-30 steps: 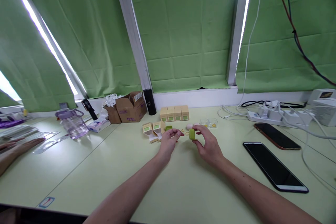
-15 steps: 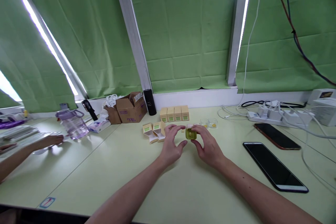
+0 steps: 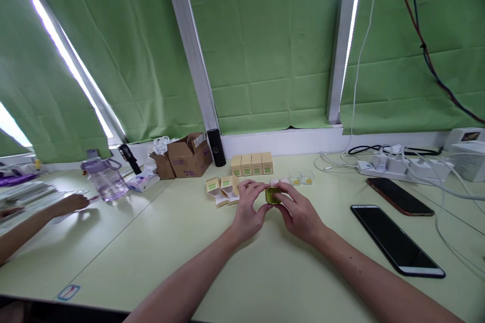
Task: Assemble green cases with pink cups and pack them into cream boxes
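Note:
A small olive-green square container (image 3: 270,195), hollow side toward me, is held just above the table between both hands. My left hand (image 3: 248,211) is closed on its left edge with thumb and fingertips. My right hand (image 3: 300,212) grips it from the right, with a finger reaching over the hollow; whether anything lies inside is hidden. Beyond the right fingers are pale pink pieces (image 3: 279,181), partly covered, and small clear cases (image 3: 301,178) with yellow inside. Left of my left hand, opened kraft boxes (image 3: 222,191) with green labels lie on the table.
Several closed kraft boxes (image 3: 252,164) stand in a row behind. Farther left are a cardboard carton (image 3: 189,156), a black cylinder (image 3: 216,147) and a purple bottle (image 3: 104,179). Two phones (image 3: 397,239) and a power strip (image 3: 403,171) occupy the right. Another person's hand (image 3: 71,204) is at far left.
The green container has moved slightly left and tilted. My left hand, apart from it before, now touches it; a right finger has come over its hollow.

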{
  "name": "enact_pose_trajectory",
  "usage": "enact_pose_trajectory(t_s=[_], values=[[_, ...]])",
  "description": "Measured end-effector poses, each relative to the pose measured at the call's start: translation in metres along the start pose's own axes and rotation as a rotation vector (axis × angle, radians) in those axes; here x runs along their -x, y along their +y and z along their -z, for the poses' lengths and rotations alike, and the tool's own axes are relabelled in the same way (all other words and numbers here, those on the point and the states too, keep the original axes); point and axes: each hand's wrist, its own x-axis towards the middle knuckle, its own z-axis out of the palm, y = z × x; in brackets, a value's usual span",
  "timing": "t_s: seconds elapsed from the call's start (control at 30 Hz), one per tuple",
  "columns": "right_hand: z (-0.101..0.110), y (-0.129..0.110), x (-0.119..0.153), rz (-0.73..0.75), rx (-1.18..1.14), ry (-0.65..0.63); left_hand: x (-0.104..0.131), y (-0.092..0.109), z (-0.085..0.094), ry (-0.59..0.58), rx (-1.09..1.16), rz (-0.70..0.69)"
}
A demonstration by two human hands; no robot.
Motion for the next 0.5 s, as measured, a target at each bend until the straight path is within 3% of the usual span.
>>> enact_pose_trajectory(t_s=[0.5], values=[[0.0004,-0.0021,-0.0025,0.003,0.016,0.001,0.0005,0.0015,-0.0006,0.032,0.015,0.001]])
